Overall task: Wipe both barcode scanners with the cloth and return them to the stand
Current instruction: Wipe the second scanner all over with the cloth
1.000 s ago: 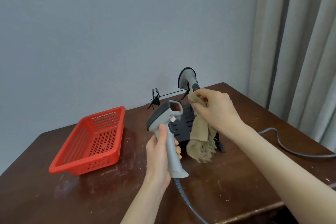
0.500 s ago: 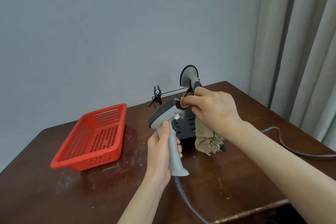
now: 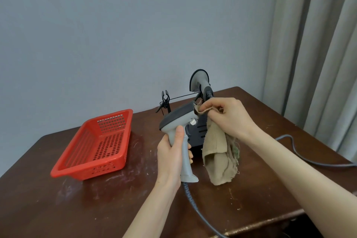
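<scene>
My left hand (image 3: 172, 157) grips the handle of a grey barcode scanner (image 3: 178, 121) with a dark top, held upright above the table. My right hand (image 3: 228, 117) pinches a beige cloth (image 3: 217, 152) and presses a corner of it against the scanner's front window; the rest of the cloth hangs down. Behind them stands the black stand (image 3: 200, 133), partly hidden. A second scanner (image 3: 201, 83) rests on it with its handle base pointing up.
A red perforated basket (image 3: 96, 145) sits at the left on the dark wooden table (image 3: 77, 199). Grey cables run from the held scanner (image 3: 197, 208) and across the right side (image 3: 301, 152). Curtains hang at the right. The table's front edge is close.
My right hand brought the cloth from beside the scanner onto its front window. The left hand tilted the scanner's head toward the cloth.
</scene>
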Tool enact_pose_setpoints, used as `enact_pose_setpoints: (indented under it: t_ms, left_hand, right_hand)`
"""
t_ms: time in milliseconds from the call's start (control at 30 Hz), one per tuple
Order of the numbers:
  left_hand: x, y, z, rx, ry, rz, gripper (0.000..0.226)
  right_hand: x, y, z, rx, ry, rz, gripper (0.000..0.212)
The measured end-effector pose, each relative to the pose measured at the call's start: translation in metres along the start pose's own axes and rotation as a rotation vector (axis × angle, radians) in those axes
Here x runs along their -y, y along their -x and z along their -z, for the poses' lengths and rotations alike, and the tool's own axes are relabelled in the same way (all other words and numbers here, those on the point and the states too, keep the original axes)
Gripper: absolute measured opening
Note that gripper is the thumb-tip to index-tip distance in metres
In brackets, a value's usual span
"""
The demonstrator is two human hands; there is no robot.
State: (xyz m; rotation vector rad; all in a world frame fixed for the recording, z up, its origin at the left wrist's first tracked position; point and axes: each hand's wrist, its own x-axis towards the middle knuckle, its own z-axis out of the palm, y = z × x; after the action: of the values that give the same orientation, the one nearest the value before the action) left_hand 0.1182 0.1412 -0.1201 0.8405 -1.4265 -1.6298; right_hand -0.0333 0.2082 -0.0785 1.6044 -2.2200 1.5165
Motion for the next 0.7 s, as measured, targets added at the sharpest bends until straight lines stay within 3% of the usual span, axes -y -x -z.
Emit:
enact_pose_setpoints:
  t_ms: [100, 200, 267, 567, 700]
  left_hand:
    - [-0.002, -0.002, -0.001, -0.020, -0.017, 0.003, 0.046]
    - [-0.006, -0.005, 0.001, -0.062, -0.037, -0.006, 0.043]
    - [-0.010, -0.006, 0.001, -0.076, -0.029, -0.007, 0.038]
    - [-0.023, -0.004, -0.008, -0.024, -0.026, -0.020, 0.019]
    - [-0.028, -0.006, -0.014, -0.007, -0.023, 0.013, 0.017]
  right_hand:
    - [0.001, 0.004, 0.003, 0.070, 0.004, -0.004, 0.032]
    - [0.000, 0.000, 0.018, -0.050, -0.064, -0.065, 0.028]
    - [-0.003, -0.001, 0.027, -0.109, -0.122, -0.150, 0.027]
    - [-0.024, 0.010, 0.041, -0.085, -0.457, -0.540, 0.025]
    - [-0.029, 0.019, 0.029, -0.012, -0.422, -0.526, 0.020]
